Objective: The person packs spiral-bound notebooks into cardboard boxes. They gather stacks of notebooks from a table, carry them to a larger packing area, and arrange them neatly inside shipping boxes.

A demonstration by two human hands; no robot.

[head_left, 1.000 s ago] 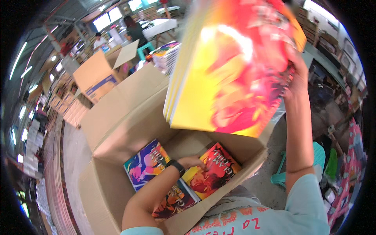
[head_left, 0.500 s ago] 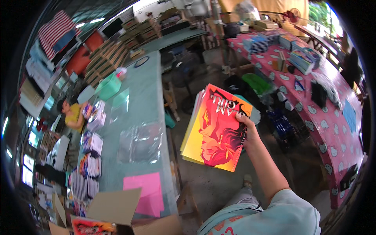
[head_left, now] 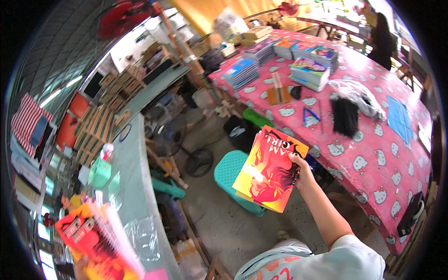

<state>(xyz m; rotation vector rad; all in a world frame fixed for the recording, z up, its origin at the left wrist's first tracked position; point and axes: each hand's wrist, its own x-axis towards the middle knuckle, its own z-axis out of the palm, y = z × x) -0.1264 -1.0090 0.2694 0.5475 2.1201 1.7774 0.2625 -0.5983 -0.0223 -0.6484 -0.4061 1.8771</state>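
Observation:
My right hand [head_left: 301, 171] is closed on a stack of books [head_left: 270, 170] with red, orange and yellow illustrated covers. Its thumb lies over the top cover at the right edge. Beneath that stack, partly hidden by it, stands a green plastic stool [head_left: 228, 170]. At the lower left a second stack of books [head_left: 98, 240] with similar covers is tilted, its white pages fanned a little. My left hand [head_left: 81, 269] grips this stack from below, mostly hidden and blurred. Both stacks are off the tables.
On the right, a pink patterned table [head_left: 345, 163] carries several book stacks [head_left: 242, 72], a black bundle [head_left: 344, 116] and a blue cloth [head_left: 399, 120]. A long green table [head_left: 140, 186] runs along the left, with clear plastic sheets [head_left: 142, 238]. A standing fan [head_left: 198, 161] occupies the floor between them.
The view has turned right toward the pink table. My left hand has come into view with a second stack of books. My right hand still holds its stack, now above the stool.

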